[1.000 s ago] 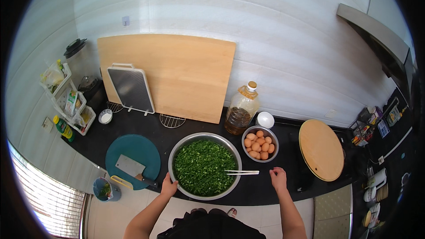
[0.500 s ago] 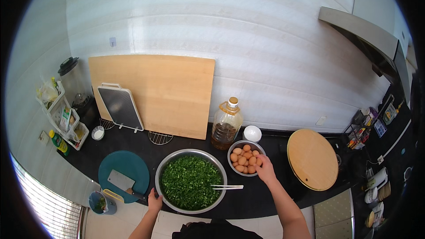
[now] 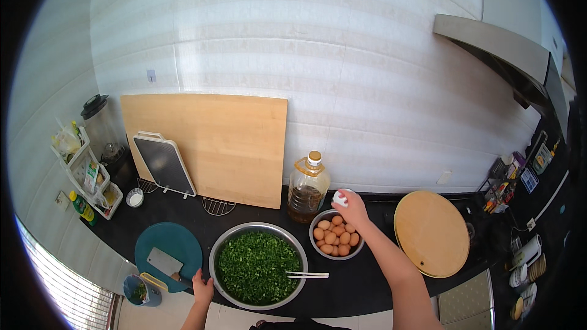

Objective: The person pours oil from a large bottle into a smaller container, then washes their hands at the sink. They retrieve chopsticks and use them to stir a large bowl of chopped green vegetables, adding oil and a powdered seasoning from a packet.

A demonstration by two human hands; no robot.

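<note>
At the far left, a tiered white rack (image 3: pixel 93 174) is standing against the wall, probably to keep packets off the working area. A large wooden board (image 3: pixel 211 146) is leaning upright, likely because lying flat it would be taking up much of the black table (image 3: pixel 351 296). A cleaver (image 3: pixel 164 261) is resting on a round blue-green board (image 3: pixel 177 235), its handle pointing toward the person. The left hand (image 3: pixel 203 289) is hovering or resting between that handle and the big steel bowl (image 3: pixel 212 263), perhaps for steadying; whether its grip is closing on the rim is too unclear to say. Chopped greens (image 3: pixel 260 269) are filling the bowl, and white chopsticks (image 3: pixel 315 276) are lying across its right edge, so their outer ends are staying clean and reachable. An oil bottle (image 3: pixel 307 200) is standing farther back, seemingly out of elbow range. Brown eggs (image 3: pixel 330 238) are sitting in a smaller steel bowl (image 3: pixel 336 258), which is keeping them from rolling. Behind it, beside the bottle, the right hand (image 3: pixel 354 209) is gripping a small white bowl (image 3: pixel 337 199) from above, its arm passing right of the eggs. Rightmost, a round wooden board (image 3: pixel 431 234) is covering part of the stove area.
</note>
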